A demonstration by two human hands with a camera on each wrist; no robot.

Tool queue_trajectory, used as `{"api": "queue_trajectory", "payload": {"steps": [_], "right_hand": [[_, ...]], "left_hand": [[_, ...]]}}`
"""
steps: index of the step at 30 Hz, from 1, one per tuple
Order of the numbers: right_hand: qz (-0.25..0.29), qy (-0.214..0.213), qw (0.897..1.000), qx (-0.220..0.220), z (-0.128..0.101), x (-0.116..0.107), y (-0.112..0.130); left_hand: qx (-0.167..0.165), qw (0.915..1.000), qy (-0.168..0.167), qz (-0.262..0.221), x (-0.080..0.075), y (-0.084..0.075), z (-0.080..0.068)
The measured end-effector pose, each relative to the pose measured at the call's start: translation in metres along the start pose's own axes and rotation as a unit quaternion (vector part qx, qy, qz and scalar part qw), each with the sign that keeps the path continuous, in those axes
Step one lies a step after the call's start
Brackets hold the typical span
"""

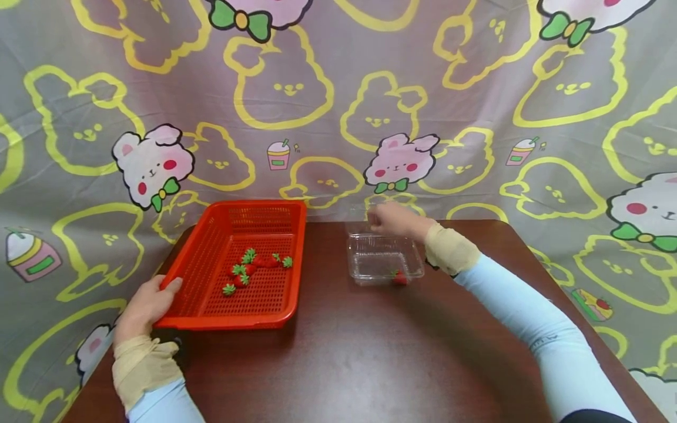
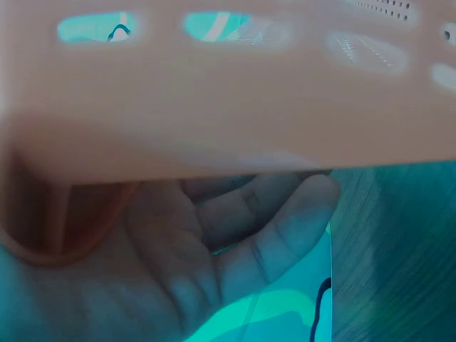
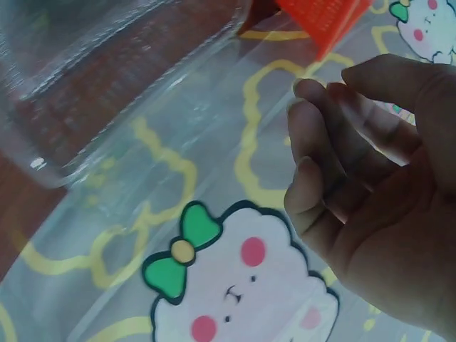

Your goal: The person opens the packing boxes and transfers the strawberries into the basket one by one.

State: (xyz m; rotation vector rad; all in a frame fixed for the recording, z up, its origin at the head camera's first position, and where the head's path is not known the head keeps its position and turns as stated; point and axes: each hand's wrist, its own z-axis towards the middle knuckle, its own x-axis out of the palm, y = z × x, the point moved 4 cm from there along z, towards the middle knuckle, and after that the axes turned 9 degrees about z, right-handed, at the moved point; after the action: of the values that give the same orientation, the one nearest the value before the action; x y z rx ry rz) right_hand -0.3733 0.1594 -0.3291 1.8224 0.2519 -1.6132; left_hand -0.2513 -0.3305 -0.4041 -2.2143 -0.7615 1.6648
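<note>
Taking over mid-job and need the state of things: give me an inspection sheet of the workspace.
Surface: dark wooden table.
Job's things: red basket holding several strawberries; clear plastic box, lid up, one strawberry in its near corner.
Clutter: nothing seen.
Hands: left hand grips the basket's near left rim; right hand at the box's raised lid, fingers curled; hold unclear.
Cables: nothing seen.
Surroundings: cartoon bunny cloth behind and beside the table.
</note>
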Motion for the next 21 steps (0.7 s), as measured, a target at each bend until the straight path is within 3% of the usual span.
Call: {"api": "queue_trajectory", "payload": {"steps": [7, 10, 14, 21], "right_hand": [[0.001, 0.039, 0.999, 0.019, -0.016, 0.009, -0.016], [0.008, 0.066, 0.997, 0.047, -0.021, 0.014, -0.021], [0.019, 0.132, 0.986, 0.097, -0.029, 0.022, -0.029], [0.055, 0.232, 0.962, 0.134, -0.043, 0.043, -0.041]], "left_hand": [[0.009, 0.9999, 0.001, 0.014, -0.001, -0.002, 0.0], [0.004, 0.9999, 0.008, 0.008, -0.001, -0.001, -0.001], [-0.002, 1.0, 0.009, 0.004, -0.002, -0.001, 0.0], [-0.007, 0.9998, 0.016, 0.002, 0.0, -0.004, 0.001]]}}
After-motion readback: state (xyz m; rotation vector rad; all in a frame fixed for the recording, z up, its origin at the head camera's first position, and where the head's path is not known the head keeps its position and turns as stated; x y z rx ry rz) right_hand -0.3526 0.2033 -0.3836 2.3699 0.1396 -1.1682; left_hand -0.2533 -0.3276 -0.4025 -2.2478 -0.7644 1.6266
